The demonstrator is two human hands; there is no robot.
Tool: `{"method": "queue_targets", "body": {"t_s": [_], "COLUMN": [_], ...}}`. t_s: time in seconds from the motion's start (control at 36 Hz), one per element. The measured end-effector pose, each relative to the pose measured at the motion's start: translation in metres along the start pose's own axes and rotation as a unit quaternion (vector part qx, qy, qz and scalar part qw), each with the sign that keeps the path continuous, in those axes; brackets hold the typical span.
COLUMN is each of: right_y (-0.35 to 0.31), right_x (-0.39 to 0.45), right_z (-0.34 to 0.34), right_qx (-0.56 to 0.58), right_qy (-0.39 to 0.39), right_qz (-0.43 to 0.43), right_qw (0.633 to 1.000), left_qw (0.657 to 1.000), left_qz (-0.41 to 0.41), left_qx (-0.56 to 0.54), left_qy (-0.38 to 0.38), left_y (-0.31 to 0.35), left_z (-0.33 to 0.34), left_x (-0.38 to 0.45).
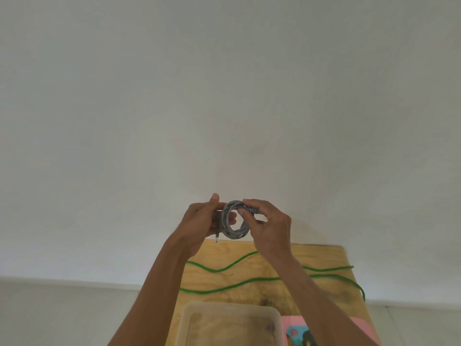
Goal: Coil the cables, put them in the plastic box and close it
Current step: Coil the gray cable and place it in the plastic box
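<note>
A grey braided cable is wound into a small ring and held up in front of the wall, above the table's far edge. My left hand grips the ring's left side, and a metal plug end hangs down below it. My right hand pinches the ring's upper right part, where the other end pokes out. A green cable lies uncoiled in long waves across the wooden table. The clear plastic box stands open and empty at the near edge, between my forearms.
A pink lid or tray with a teal and black object on it lies right of the box, partly under my right forearm. The table is narrow and stands against a white wall. The green cable runs off the table's right edge.
</note>
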State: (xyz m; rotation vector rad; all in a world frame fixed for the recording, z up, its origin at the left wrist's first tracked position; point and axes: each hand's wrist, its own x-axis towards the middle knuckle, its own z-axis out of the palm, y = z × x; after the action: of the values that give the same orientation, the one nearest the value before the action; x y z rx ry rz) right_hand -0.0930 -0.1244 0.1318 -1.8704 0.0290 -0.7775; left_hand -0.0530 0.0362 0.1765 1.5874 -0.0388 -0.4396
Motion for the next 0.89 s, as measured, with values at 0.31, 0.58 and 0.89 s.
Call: {"method": "queue_targets", "body": {"t_s": [0.31,0.58,0.89], "right_y": [0.023,0.063,0.097], "right_x": [-0.072,-0.18,-0.246], "right_z": [0.029,0.056,0.091], "right_qx": [-0.012,-0.072,-0.136], "right_qy": [-0.043,-0.08,-0.088], "right_qz": [0.105,0.227,0.339], "right_qw": [0.993,0.968,0.927], "left_qw": [0.997,0.964,0.964], "left_qz": [-0.067,-0.021,0.022], "left_qx": [0.007,0.196,0.229], "left_qy": [0.026,0.179,0.131], "left_y": [-0.07,-0.192,-0.281], "left_z": [-0.032,-0.067,-0.068], "left_x": [-0.01,-0.027,-0.06]}}
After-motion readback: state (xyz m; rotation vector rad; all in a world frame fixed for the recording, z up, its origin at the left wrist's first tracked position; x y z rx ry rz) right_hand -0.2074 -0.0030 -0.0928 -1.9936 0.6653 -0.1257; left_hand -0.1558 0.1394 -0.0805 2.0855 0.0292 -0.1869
